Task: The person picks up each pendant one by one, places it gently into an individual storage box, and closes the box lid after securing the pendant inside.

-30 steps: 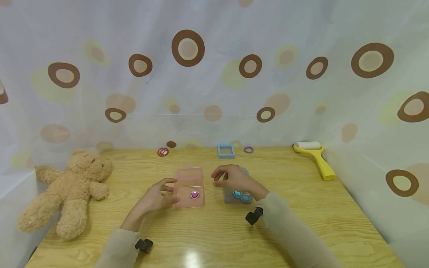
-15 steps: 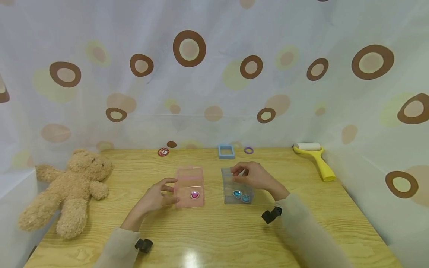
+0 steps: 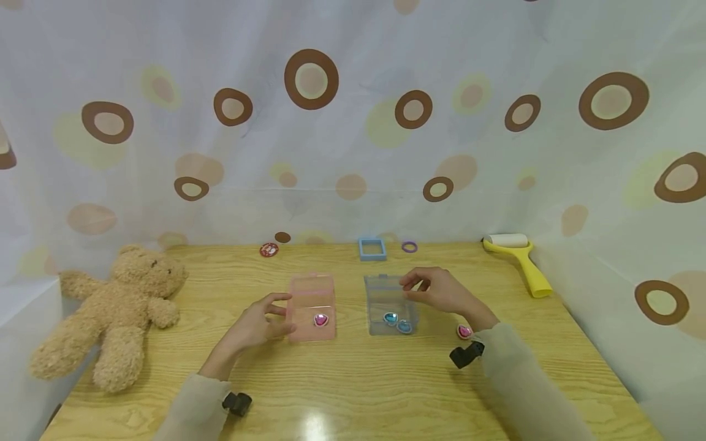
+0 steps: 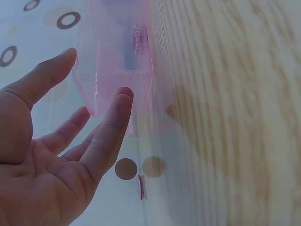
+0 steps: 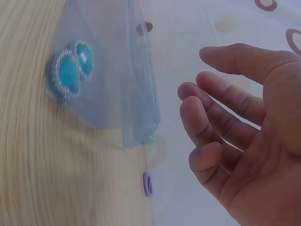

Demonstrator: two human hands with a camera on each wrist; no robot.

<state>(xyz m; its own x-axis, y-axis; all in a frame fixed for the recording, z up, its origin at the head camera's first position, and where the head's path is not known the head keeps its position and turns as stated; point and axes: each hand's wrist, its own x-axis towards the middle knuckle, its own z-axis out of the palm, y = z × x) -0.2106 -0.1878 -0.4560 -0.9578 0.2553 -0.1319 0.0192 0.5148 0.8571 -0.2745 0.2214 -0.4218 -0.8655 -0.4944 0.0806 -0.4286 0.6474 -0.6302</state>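
Observation:
A clear pink box (image 3: 312,300) with its lid raised holds a pink heart-shaped gem (image 3: 320,320). At its left side is my left hand (image 3: 255,324), fingers spread and nothing held; in the left wrist view the fingertips come close to the pink plastic, and contact is hard to tell. To the right stands a clear blue box (image 3: 380,303), lid also up, with two blue gems (image 5: 68,73) edged in white beads. My right hand (image 3: 441,291) hovers by this box's right edge, fingers loosely bent around nothing. Beside the right wrist, another pink gem (image 3: 464,331) lies on the table.
A teddy bear (image 3: 118,315) lies at the left. Along the back edge are a red round badge (image 3: 269,250), a light blue square frame (image 3: 372,249) and a purple ring (image 3: 409,247). A yellow-handled lint roller (image 3: 524,263) lies at the back right.
My right hand has moved rightward from between the boxes, across the blue box to its right edge. The pink gem near my right wrist has come into view. My left hand has stayed put.

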